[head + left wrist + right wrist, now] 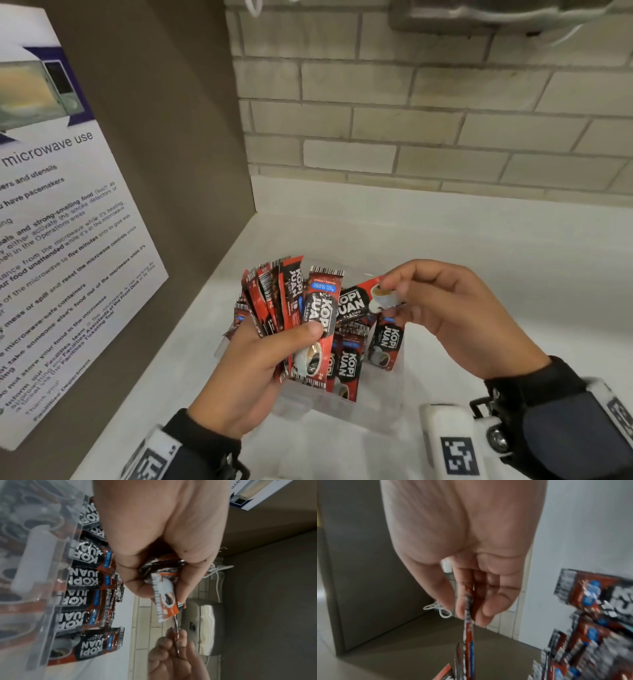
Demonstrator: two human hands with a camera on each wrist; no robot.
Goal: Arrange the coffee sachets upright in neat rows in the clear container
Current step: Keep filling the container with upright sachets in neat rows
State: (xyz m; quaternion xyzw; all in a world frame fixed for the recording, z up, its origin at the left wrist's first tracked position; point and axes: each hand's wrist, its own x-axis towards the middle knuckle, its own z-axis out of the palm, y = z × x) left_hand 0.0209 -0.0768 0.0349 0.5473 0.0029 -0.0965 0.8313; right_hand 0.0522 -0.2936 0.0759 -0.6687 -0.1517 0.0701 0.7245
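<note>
Near us, our left hand (253, 363) is closed tight around a fat bunch of coffee sachets (274, 294), with the thumb pressed on the front one. Our right hand (445, 308) pinches one single sachet (356, 303) by its end, between thumb and fingers, and it lies sideways. Under both hands sits the clear container (342, 407) on the white counter (479, 257), with more sachets standing up inside. Far back is a brick wall (428, 120). On the left is a microwave sign (65, 219).
</note>
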